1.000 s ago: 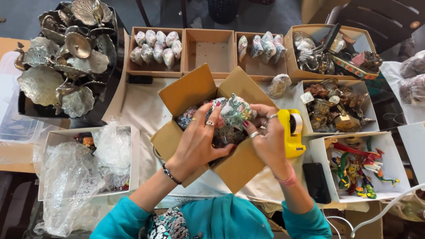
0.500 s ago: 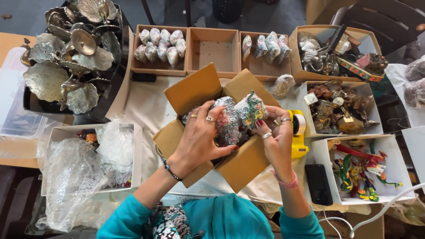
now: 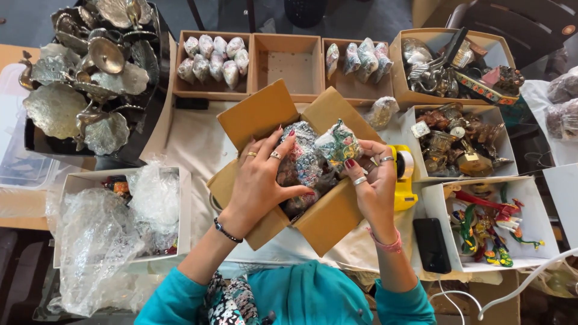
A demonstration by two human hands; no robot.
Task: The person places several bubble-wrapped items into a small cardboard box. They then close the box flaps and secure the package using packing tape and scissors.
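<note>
An open brown cardboard box (image 3: 328, 219) sits in the middle of the white-covered table, its flaps spread. Several small colourful figurines wrapped in clear plastic fill it. My left hand (image 3: 262, 180) presses down on the wrapped figurines (image 3: 304, 162) inside the box, fingers spread. My right hand (image 3: 373, 186) holds one wrapped green and gold figurine (image 3: 338, 144) at the box's right side, fingers closed on it.
A yellow tape dispenser (image 3: 403, 174) lies right of the box, a black phone (image 3: 431, 244) below it. Wooden trays (image 3: 289, 60) with wrapped items stand behind. Brass dishes (image 3: 84, 90) fill a black bin left; bubble wrap (image 3: 96, 235) fills a white box. Boxes of figurines (image 3: 490, 225) stand right.
Both hands have sunk lower into the box with the wrapped figurines. The right hand's figurine has come down toward the others.
</note>
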